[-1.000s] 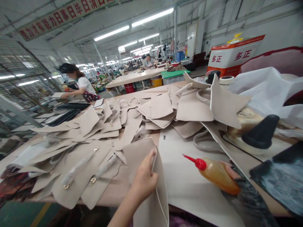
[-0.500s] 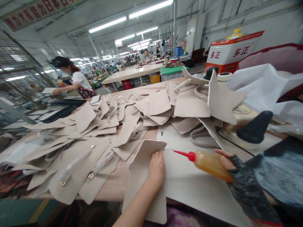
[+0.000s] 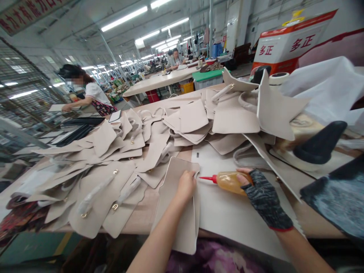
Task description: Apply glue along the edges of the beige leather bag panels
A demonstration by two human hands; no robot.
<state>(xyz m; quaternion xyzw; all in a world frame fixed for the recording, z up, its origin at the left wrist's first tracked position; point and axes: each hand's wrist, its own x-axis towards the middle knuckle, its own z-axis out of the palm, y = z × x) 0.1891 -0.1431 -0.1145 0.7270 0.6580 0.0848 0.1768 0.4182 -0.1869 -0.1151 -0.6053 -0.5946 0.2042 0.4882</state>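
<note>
My left hand [image 3: 186,186] is closed on the upper right edge of a beige leather bag panel [image 3: 173,212], which lies tilted near the front edge of the table. Part of the panel's right edge stands slightly apart from the layer below. In a dark fingerless glove, my right hand [image 3: 257,189] grips a squeeze bottle [image 3: 231,182] of amber liquid. The bottle lies nearly level, its red nozzle pointing left, with the tip close to the panel's edge beside my left fingers. I cannot tell whether the tip touches it. Under the bottle is a white sheet [image 3: 227,223].
Beige panels with wrapped handles [image 3: 96,197] are heaped along the left and back. A black cone-shaped piece [image 3: 321,142], a tape roll [image 3: 278,78] and a white-and-orange can [image 3: 295,43] stand at the right. A co-worker [image 3: 91,91] handles a flat piece at the far left.
My right hand has brought the bottle left, so its nozzle sits closer to the panel's edge. My left hand has shifted slightly, and the panel's right edge now shows a gap. The view has turned a little.
</note>
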